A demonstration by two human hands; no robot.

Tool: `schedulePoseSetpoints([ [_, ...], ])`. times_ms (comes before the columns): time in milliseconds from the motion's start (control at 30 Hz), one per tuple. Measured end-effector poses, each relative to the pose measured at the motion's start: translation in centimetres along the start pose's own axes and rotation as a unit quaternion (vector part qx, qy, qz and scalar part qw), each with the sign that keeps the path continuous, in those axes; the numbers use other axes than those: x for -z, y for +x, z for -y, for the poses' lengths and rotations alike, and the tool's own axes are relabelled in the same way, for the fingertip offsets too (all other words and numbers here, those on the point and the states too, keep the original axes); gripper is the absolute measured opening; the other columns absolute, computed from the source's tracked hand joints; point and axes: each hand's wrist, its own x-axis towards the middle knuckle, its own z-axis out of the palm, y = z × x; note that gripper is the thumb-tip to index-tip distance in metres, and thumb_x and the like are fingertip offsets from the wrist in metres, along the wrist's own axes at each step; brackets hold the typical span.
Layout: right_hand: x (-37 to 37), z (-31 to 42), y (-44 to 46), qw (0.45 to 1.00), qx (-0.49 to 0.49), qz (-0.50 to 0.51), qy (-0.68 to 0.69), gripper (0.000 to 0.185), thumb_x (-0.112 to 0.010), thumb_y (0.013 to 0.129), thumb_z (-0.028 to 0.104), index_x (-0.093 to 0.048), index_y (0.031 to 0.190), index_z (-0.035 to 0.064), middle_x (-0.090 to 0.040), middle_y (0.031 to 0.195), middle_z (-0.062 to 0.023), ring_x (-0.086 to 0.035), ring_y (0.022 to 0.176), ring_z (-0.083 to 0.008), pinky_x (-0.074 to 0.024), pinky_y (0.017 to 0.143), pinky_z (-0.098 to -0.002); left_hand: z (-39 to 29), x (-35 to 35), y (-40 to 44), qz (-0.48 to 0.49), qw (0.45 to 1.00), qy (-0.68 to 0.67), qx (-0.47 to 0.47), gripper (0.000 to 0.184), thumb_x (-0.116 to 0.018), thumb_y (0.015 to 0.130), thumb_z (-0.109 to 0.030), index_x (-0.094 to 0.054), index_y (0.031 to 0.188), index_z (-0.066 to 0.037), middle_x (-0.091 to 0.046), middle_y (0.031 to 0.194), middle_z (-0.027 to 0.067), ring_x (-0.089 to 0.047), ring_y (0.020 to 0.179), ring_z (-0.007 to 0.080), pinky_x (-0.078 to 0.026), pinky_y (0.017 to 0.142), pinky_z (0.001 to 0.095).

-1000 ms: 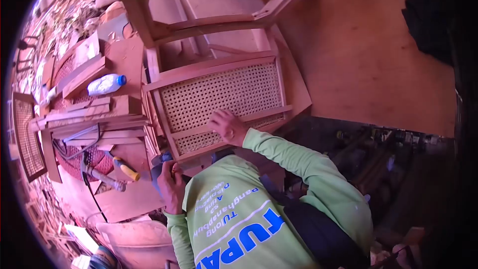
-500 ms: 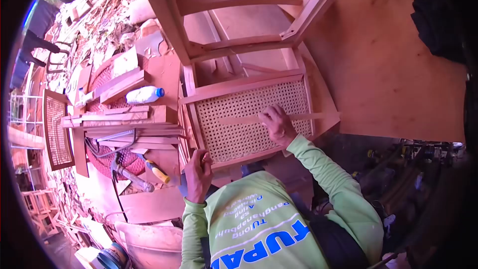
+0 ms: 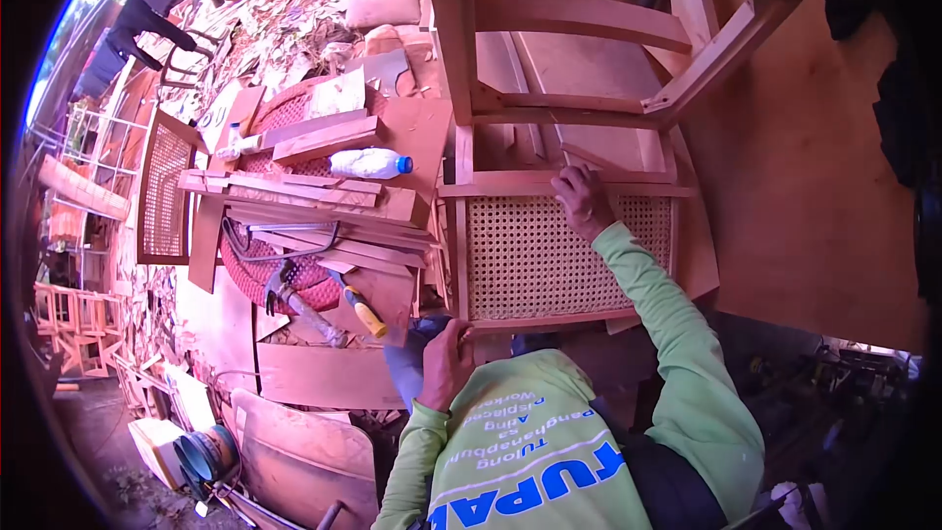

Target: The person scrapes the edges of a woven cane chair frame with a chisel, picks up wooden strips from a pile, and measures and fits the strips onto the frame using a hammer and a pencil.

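Observation:
The chair frame lies before me with a woven cane panel set in it. A thin wooden strip runs along the panel's far edge, its ends reaching past the frame's sides. My right hand has its fingers closed on this strip near its middle. At the near left corner of the frame is my left hand, with curled fingers; what they hold, if anything, is hidden.
To the left, wood pieces, a white bottle, a hacksaw, a hammer and a yellow-handled tool lie together. A second cane panel stands farther left. A large brown board lies right.
My right hand has moved the wooden strip from across the cane to its far edge. My left hand stays by the near left corner. The whole view has shifted and turned.

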Motion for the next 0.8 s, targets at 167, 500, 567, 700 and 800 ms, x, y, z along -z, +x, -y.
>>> schedulePoseSetpoints([
  [167, 0.1, -0.1, -0.2, 0.998, 0.027, 0.049, 0.004, 0.020, -0.066, 0.081, 0.007, -0.063, 0.100, 0.0000, -0.059, 0.109, -0.0184, -0.061, 0.106, -0.0404, -0.0525, 0.089, -0.0531, 1.2, 0.1, 0.2, -0.023, 0.999, -0.024, -0.007, 0.010, -0.068, 0.104, -0.005, -0.070, 0.114, -0.004, -0.068, 0.082, 0.0195, -0.071, 0.071, 0.0340, -0.054, 0.066, 0.0423],
  [500, 2.8, 7.2, -11.4, 0.992, -0.040, 0.118, 0.024, 0.024, -0.067, 0.086, 0.019, -0.063, 0.105, 0.0034, -0.060, 0.114, -0.0169, -0.061, 0.111, -0.0385, -0.0520, 0.096, -0.0528, -0.6, 0.8, 2.1, -0.020, 0.998, -0.049, -0.020, 0.013, -0.060, 0.105, 0.001, -0.068, 0.114, -0.002, -0.064, 0.080, 0.0138, -0.064, 0.072, 0.0239, -0.053, 0.071, 0.0362],
  [567, 2.7, 7.1, -12.2, 0.989, -0.074, 0.125, 0.037, 0.028, -0.073, 0.086, 0.019, -0.063, 0.108, 0.0042, -0.059, 0.113, -0.0159, -0.061, 0.111, -0.0380, -0.0520, 0.095, -0.0523, -0.5, 0.5, 2.6, -0.024, 0.998, -0.019, -0.058, 0.012, -0.061, 0.105, 0.000, -0.068, 0.115, -0.002, -0.065, 0.082, 0.0144, -0.065, 0.073, 0.0256, -0.054, 0.072, 0.0373],
  [700, 3.3, 9.2, -10.6, 0.988, -0.093, 0.093, 0.078, 0.045, -0.087, 0.082, 0.015, -0.066, 0.121, 0.0050, -0.061, 0.118, -0.0148, -0.062, 0.114, -0.0371, -0.0522, 0.096, -0.0498, 1.0, 0.8, 2.2, -0.037, 0.999, -0.010, -0.022, 0.012, -0.064, 0.106, -0.004, -0.069, 0.118, -0.002, -0.067, 0.084, 0.0159, -0.068, 0.074, 0.0282, -0.055, 0.072, 0.0398],
  [800, 1.7, 10.8, -9.1, 0.990, -0.070, 0.075, 0.097, 0.052, -0.090, 0.080, 0.014, -0.067, 0.125, 0.0041, -0.062, 0.123, -0.0148, -0.062, 0.116, -0.0370, -0.0527, 0.098, -0.0492, 0.4, 0.4, 2.1, -0.047, 0.993, -0.092, 0.062, 0.013, -0.065, 0.108, -0.008, -0.068, 0.120, -0.001, -0.069, 0.085, 0.0164, -0.069, 0.073, 0.0293, -0.056, 0.071, 0.0400],
])
